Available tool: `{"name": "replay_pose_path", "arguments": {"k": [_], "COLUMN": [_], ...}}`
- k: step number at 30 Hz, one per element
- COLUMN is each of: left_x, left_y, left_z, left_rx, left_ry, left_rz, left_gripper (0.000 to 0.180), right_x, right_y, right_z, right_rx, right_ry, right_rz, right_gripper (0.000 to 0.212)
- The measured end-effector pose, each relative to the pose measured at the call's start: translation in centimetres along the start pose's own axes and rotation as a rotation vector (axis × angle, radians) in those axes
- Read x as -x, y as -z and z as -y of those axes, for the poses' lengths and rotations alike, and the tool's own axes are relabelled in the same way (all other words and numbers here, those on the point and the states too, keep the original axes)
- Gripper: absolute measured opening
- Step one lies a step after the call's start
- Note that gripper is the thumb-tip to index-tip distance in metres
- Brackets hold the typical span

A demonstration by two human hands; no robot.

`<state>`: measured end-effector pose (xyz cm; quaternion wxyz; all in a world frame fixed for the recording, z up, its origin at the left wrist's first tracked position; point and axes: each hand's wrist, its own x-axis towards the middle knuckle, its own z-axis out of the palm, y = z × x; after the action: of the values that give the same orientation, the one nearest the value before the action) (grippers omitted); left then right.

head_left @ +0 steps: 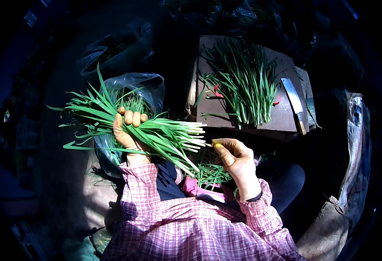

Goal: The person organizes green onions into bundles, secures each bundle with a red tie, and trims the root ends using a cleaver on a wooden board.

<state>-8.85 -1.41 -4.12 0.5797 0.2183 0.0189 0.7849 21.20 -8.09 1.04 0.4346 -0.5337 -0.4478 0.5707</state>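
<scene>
My left hand (129, 135) is wrapped around a thick bunch of garlic chives (162, 134). The green leaf tips fan out to the left, and the pale stem ends point right. Just off those ends, my right hand (239, 162) pinches the end of a thin chive stem (208, 144) between thumb and forefinger. Below the hands, a pink container (192, 188) holds loose green bits and leaves. Behind my left hand, a clear plastic bag (155, 82) has more chives inside it.
At the far right, a brown board (282, 65) bears a large pile of garlic chives (247, 82) with red strips near it. A cleaver (292, 95) with a wooden handle lies on the board's right side. A pale sack (328, 226) stands at the lower right.
</scene>
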Motion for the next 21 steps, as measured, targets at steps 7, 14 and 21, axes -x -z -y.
{"name": "replay_pose_path", "arguments": {"k": [7, 14, 21], "left_x": [-0.1, -2.5, -4.8], "left_y": [-0.1, 0.0, 1.6], "left_z": [1.8, -3.9, -4.3], "left_rx": [-0.001, -0.047, -0.119], "left_ry": [0.062, -0.207, -0.231], "left_rz": [-0.056, -0.238, -0.337], "left_gripper": [0.02, 0.013, 0.015], "right_x": [-3.2, -2.5, -3.1], "right_y": [-0.9, 3.8, 3.3], "right_z": [0.3, -2.3, -6.6], "right_rx": [0.84, 0.39, 0.986], "right_ry": [0.783, 0.029, 0.116], "right_rz": [0.057, -0.047, 0.03], "right_gripper": [0.016, 0.009, 0.015]}}
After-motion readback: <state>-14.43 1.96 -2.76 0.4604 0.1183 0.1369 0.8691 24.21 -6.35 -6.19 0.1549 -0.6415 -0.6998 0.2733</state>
